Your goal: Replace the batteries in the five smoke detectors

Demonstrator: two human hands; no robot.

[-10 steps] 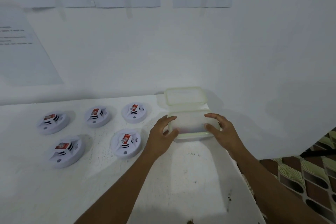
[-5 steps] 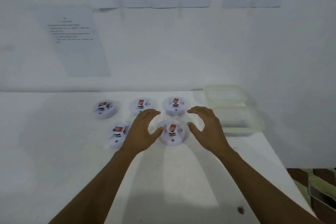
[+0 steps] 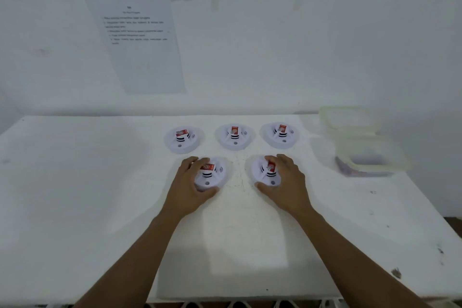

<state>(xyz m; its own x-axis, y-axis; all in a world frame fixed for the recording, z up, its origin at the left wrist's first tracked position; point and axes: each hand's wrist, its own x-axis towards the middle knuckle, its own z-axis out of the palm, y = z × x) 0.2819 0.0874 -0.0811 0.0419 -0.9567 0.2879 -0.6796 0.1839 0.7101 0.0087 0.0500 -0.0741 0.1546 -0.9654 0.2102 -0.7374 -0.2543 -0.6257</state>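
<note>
Several round white smoke detectors lie on the white table (image 3: pixel 75 207), each with a red battery showing on top. Three form a back row: left (image 3: pixel 182 139), middle (image 3: pixel 234 136), right (image 3: pixel 280 135). My left hand (image 3: pixel 190 187) cups the front left detector (image 3: pixel 211 174) from its left side, fingers around its rim. My right hand (image 3: pixel 287 182) cups the front right detector (image 3: pixel 265 170) from its right side, thumb at the near rim. Both detectors rest on the table.
A translucent plastic container (image 3: pixel 372 157) with dark items inside sits at the right by the wall, its lid (image 3: pixel 347 117) lying behind it. Printed sheets (image 3: pixel 140 42) are stuck on the wall. The table's right edge and front edge are close.
My hands left the plastic container at the right, moved left over the detectors and now each grips one front detector. The view has panned left.
</note>
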